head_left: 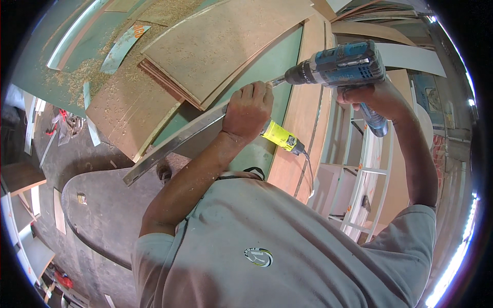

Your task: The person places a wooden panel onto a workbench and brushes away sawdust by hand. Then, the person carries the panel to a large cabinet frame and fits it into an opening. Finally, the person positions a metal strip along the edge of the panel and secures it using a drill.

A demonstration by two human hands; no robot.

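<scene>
My left hand (249,110) is closed around a long, narrow metal rail (177,139) near its upper end. The rail slants down to the left across my forearm's far side. In my right hand (377,97) is a blue and black cordless drill (346,64), gripped by its handle and lying nearly level. Its chuck points left, and the bit (278,80) reaches close to the fingers of my left hand; whether it touches the rail is hidden. Just beyond my left wrist lies a yellow-green corded power tool (282,137), its front end partly hidden by that hand.
Brown wooden panels (221,43) lie stacked on a green board (64,90) strewn with sawdust. A long plank (303,123) runs alongside. A white shelf-like frame (367,179) stands at the right. On the left are a dark rounded board (102,205) and scattered offcuts.
</scene>
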